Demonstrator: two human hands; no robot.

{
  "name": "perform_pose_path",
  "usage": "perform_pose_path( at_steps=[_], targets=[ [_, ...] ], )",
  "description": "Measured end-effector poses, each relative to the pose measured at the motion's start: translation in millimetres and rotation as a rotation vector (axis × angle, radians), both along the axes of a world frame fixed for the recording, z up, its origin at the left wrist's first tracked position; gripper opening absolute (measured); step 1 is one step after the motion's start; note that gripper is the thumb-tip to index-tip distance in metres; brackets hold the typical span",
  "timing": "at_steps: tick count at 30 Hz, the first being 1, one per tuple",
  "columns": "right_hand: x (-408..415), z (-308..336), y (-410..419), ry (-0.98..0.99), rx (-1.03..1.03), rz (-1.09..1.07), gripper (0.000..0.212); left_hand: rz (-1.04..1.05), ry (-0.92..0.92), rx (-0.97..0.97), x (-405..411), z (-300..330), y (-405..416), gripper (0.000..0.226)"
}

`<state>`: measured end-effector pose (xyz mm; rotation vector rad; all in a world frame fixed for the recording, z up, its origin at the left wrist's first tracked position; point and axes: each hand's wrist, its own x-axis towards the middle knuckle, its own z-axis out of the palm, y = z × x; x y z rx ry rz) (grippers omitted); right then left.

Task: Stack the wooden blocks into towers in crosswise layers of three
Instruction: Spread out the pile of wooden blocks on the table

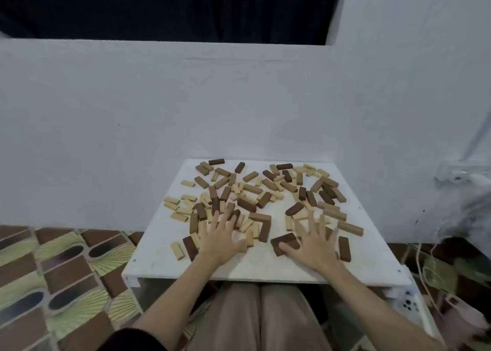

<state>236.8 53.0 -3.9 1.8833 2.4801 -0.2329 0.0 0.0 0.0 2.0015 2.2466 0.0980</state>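
Observation:
Several wooden blocks (261, 191) in pale, mid-brown and dark brown lie scattered flat over a small white table (255, 265); none are stacked. My left hand (221, 237) rests palm down with fingers spread on blocks at the table's near left. My right hand (314, 244) lies flat with fingers spread on blocks at the near right, its thumb beside a dark brown block (285, 240). Neither hand grips a block. Blocks under the palms are partly hidden.
A white wall (212, 111) stands directly behind the table. Patterned floor tiles (61, 284) lie to the left. Cables and a white power strip (410, 304) sit at the right. My knees are under the table's front edge.

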Motion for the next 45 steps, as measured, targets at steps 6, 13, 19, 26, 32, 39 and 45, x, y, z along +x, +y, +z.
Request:
perform_pose_path(
  at_steps=[6, 13, 19, 26, 32, 39, 45],
  targets=[
    [25.6, -30.6, -6.3, -0.031, -0.004, -0.216, 0.107, 0.174, 0.025, -0.105, -21.9, -32.2, -15.8, 0.099],
    [6.8, -36.8, 19.0, 0.0, 0.006, -0.115, 0.118, 0.114, 0.009, -0.078, -11.7, -37.3, 10.0, 0.099],
    [-20.6, -37.7, 45.3, 0.02, 0.014, -0.022, 0.123, 0.107, 0.024, -0.055, -2.4, -38.2, 41.1, 0.101],
    [-46.9, -44.3, 78.6, 0.107, 0.067, 0.004, 0.12, 0.14, 0.057, -0.078, 1.9, -37.8, 81.5, 0.088],
    [-57.9, -39.3, 100.1, -0.015, 0.035, 0.016, 0.124, 0.061, -0.046, -0.111, -6.7, -33.5, 98.7, 0.083],
    [-16.4, -26.3, 101.3, -0.011, 0.091, -0.174, 0.093, 0.02, -0.071, 0.012, -75.9, -25.1, 44.5, 0.072],
    [10.8, -33.1, 88.1, -0.014, 0.047, -0.375, 0.094, 0.101, -0.118, 0.02, -94.1, -36.9, 7.3, 0.066]
  ],
)
